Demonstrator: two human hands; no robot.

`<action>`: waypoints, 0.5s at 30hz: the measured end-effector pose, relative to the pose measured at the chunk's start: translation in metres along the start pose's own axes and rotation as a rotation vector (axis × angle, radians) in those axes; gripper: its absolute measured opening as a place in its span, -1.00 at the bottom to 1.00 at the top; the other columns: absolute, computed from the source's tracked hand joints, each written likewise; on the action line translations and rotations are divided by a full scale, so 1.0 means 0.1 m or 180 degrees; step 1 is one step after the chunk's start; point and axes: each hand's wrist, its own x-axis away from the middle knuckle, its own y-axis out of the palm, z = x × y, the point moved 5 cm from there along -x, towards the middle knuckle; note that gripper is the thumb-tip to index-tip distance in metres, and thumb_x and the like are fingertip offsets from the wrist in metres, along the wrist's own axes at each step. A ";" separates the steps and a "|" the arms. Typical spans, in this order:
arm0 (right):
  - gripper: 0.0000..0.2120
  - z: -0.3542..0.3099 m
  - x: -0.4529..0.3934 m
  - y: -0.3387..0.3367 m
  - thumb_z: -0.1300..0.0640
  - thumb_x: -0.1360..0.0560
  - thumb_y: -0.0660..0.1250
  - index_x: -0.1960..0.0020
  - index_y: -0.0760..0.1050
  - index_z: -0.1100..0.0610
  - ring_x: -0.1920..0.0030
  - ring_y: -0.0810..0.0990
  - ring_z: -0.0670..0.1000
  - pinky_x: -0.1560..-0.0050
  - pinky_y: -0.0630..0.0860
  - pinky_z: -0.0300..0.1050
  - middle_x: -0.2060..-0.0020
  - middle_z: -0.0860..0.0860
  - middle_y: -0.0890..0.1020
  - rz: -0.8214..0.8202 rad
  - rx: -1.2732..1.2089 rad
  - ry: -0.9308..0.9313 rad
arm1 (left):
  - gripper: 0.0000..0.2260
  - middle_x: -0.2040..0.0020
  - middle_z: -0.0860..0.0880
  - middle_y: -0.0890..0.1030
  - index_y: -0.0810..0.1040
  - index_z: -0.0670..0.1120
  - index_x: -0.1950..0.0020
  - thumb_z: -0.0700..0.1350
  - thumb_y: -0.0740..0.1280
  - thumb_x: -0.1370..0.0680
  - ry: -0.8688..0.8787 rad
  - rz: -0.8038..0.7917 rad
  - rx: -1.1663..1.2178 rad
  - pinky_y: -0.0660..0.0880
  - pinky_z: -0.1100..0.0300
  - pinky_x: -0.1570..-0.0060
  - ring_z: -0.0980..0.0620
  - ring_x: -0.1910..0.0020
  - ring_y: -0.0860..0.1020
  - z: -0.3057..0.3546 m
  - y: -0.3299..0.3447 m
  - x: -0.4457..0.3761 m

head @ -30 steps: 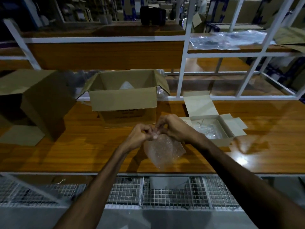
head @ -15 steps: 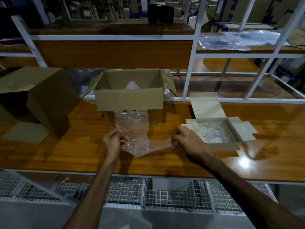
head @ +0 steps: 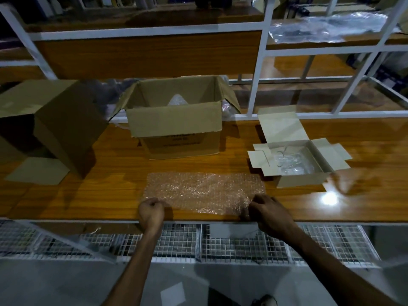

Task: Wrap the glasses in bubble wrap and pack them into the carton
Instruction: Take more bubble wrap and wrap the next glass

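Note:
A sheet of bubble wrap (head: 203, 191) lies flat on the wooden table near its front edge. My left hand (head: 151, 212) pinches the sheet's near left corner. My right hand (head: 265, 208) grips its near right corner. Behind the sheet stands an open brown carton (head: 176, 120) with a wrapped bundle (head: 177, 100) showing inside. To the right sits a small open box (head: 302, 180) holding clear glasses (head: 291, 163).
A larger empty carton (head: 55, 124) lies on its side at the left. White rack posts (head: 260, 58) rise behind the table, and loose plastic film (head: 326, 25) lies on the upper shelf. A wire-mesh shelf (head: 176, 241) runs below the table edge.
The crumpled bubble wrap held between both hands was pulled apart and spread flat on the table. My hands moved apart to its near corners.

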 end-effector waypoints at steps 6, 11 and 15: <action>-0.78 -0.18 -0.16 -0.07 -0.09 -0.59 0.29 -0.16 0.58 -0.05 -0.20 0.54 -0.03 -0.35 0.48 0.11 -0.22 -0.04 0.56 0.0114 -0.0281 0.0208 | -0.81 0.12 0.06 0.63 0.66 -0.04 0.07 -0.01 0.33 -0.65 0.1995 0.0180 -0.1875 0.45 0.26 0.15 0.14 0.17 0.52 0.31 0.18 0.14; -0.43 -0.75 -0.77 0.16 0.01 -0.63 0.30 -0.59 0.28 0.14 -0.49 0.40 0.21 -0.45 0.44 0.25 -0.55 0.18 0.36 0.0430 -0.0642 0.0170 | -0.70 -0.47 -0.10 0.48 0.51 0.01 -0.44 -0.04 0.23 -0.71 0.2992 -0.1132 -0.2514 0.35 -0.06 -0.45 -0.09 -0.44 0.41 0.56 0.98 0.36; -0.35 -0.90 -0.96 0.51 -0.18 -0.72 0.05 -0.69 -0.02 0.08 -0.67 -0.02 0.19 -0.60 -0.10 0.20 -0.66 0.12 -0.09 -0.0076 -0.0376 0.0289 | -0.48 -0.71 -0.06 -0.04 0.06 0.11 -0.69 0.15 0.03 -0.73 0.2516 -0.1515 -0.3133 -0.15 -0.10 -0.60 -0.09 -0.68 -0.06 0.27 1.08 0.18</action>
